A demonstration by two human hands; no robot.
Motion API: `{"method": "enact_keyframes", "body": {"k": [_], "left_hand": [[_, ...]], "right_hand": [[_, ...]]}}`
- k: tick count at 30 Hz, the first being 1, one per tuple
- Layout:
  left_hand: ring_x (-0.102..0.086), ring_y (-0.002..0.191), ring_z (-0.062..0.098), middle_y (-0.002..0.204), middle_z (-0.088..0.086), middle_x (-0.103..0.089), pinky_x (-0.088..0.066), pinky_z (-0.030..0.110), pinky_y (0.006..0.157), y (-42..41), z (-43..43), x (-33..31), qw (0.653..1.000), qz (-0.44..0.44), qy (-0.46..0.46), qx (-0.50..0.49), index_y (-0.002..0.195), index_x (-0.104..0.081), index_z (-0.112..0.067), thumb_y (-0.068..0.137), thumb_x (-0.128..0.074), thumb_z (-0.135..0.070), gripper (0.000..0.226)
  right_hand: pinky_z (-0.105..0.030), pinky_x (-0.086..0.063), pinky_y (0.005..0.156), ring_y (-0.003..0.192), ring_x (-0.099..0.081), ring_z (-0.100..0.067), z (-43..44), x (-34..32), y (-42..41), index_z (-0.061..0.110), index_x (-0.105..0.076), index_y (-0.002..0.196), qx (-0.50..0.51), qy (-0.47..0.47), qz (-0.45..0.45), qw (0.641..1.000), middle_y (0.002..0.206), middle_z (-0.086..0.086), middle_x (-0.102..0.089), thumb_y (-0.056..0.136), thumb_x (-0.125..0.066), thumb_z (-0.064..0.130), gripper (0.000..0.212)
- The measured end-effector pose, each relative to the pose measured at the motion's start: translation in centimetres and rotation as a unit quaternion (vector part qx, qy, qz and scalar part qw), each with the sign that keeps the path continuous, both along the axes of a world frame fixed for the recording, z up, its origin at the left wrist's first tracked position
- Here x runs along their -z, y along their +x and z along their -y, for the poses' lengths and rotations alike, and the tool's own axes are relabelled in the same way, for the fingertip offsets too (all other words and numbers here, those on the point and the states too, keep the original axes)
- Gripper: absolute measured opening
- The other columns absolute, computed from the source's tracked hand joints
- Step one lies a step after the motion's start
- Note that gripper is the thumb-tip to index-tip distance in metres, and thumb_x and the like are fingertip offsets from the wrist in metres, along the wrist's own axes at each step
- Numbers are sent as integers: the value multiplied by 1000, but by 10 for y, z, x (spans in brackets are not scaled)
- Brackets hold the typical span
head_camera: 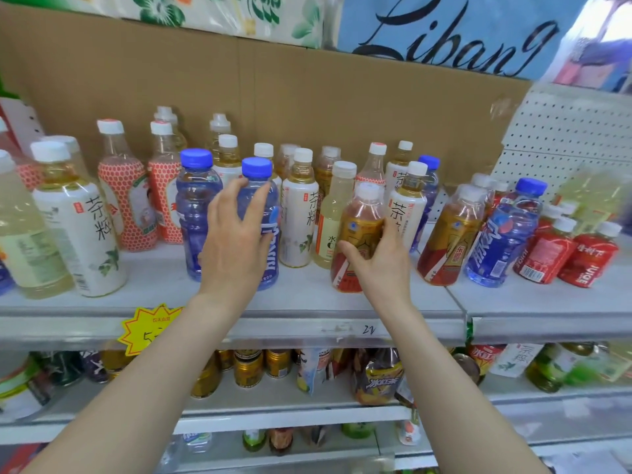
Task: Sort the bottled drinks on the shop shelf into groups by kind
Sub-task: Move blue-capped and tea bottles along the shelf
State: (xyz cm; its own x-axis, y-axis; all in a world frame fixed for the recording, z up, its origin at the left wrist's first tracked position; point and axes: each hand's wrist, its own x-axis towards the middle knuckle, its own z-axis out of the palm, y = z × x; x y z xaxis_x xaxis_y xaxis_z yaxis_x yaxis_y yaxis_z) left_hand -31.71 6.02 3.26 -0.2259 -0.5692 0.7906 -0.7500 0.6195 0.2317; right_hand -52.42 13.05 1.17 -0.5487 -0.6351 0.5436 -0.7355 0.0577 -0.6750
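Head view, upper shelf.

- Left hand point(236, 241): fingers and thumb curled round the upper body of a clear blue plastic bottle with a blue screw cap point(269, 230), just under the cap. The bottle is upright, near the front of the pale grey shop shelf point(307, 297), left of centre.
- A second blue-capped blue bottle point(195, 213) stands just to the left of it, close beside; whether they touch cannot be told.
- Right hand point(379, 265): clamped on an amber drink bottle with a white cap and gold-and-red label point(359, 230). The thumb lies across the label's near face and the fingers wrap the right side. The bottle leans slightly, its base at shelf level, right of centre and near the front.
- A matching amber bottle point(448, 241) stands further right, with a third blue bottle with a blue label point(502, 237) just beside it.
- Far right: two small red juice bottles with white caps point(567, 254).
- Between the hands: a white-labelled tea bottle point(297, 220) and a pale yellow drink bottle point(330, 217).
- Left end: a larger white-labelled tea bottle point(82, 227) at the front, with bottles in orange honeycomb-pattern sleeves point(123, 200) behind it.
- Brown cardboard sheet point(307, 97) backs the shelf.
- Yellow starburst price tag point(147, 330) hangs on the shelf edge, left.
- Gold cans point(249, 369) sit on the shelf below.
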Motion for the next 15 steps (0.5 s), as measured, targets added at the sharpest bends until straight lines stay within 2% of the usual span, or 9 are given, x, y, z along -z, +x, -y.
{"method": "enact_keyframes", "body": {"k": [2, 5, 8, 10, 13, 15], "left_hand": [[-38, 133, 36, 147, 15, -36, -46, 44, 101, 1, 0, 0, 1000, 1, -1, 3, 148, -40, -16, 79, -78, -4, 80], [-38, 133, 36, 147, 15, -35, -46, 46, 101, 2, -1, -1, 1000, 0, 1, 5, 148, -39, -16, 78, -79, -3, 81], [-37, 133, 37, 147, 16, -35, -46, 47, 100, -2, -4, -1, 1000, -6, -1, 5, 148, -40, -15, 79, -77, -2, 79], [-36, 134, 37, 148, 16, -35, -46, 48, 98, -4, -6, 0, 1000, -14, -3, -4, 148, -40, -16, 81, -74, -1, 76], [-35, 135, 37, 146, 17, -37, -40, 45, 105, -13, -10, 1, 999, -30, -31, -24, 144, -45, -11, 82, -69, 0, 67], [-37, 135, 37, 144, 19, -40, -35, 45, 111, -26, -18, -2, 997, -43, -56, -14, 141, -48, -8, 83, -66, -1, 61]], "right_hand": [[-47, -46, 106, 127, -51, -18, 3, 1, 1, 21, -39, 144, -1, 3, 2, 1000, 136, 2, -55, 81, -75, 53, 79], [-47, -47, 105, 129, -50, -18, 1, 1, -3, 21, -37, 145, -12, 19, -8, 1000, 138, 2, -54, 80, -74, 57, 83], [-44, -49, 101, 125, -52, -17, -7, -1, -14, 22, -41, 144, -21, 52, -38, 998, 135, 2, -55, 83, -67, 61, 77], [-41, -52, 95, 118, -57, -15, -18, -6, -28, 21, -47, 140, -9, 17, -36, 999, 130, 4, -59, 91, -59, 58, 62], [-33, -47, 91, 110, -56, -18, -34, -19, -67, 17, -54, 129, 75, -100, -62, 990, 118, 3, -61, 98, -58, 36, 36], [-35, -41, 98, 117, -50, -24, -43, -30, -101, 13, -49, 133, 142, -131, -58, 979, 126, -6, -56, 94, -61, 27, 43]]}}
